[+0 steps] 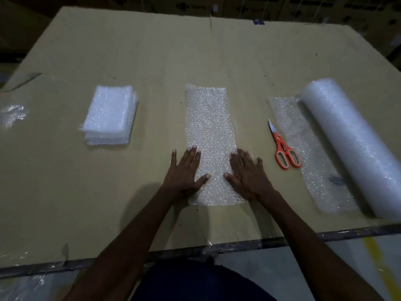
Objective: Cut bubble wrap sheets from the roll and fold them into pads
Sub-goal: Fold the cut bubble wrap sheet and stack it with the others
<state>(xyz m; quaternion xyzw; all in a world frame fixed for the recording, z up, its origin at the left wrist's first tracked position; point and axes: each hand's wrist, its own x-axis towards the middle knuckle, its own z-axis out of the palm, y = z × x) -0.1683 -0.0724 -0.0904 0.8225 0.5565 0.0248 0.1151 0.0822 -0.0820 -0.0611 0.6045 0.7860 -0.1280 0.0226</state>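
Observation:
A cut strip of bubble wrap [209, 124] lies flat lengthwise in the middle of the cardboard-covered table [152, 57]. My left hand [185, 172] presses flat on the strip's near left edge, fingers spread. My right hand [247, 172] presses flat on its near right edge. The bubble wrap roll [351, 146] lies at the right with a loose end [308, 153] unrolled toward the middle. Orange-handled scissors [283, 148] rest closed on that loose end. A stack of folded pads [109, 116] sits at the left.
A scrap of clear wrap [14, 115] lies at the table's far left edge. The table's near edge [238, 246] runs just in front of my body. Dark boxes stand beyond the far edge.

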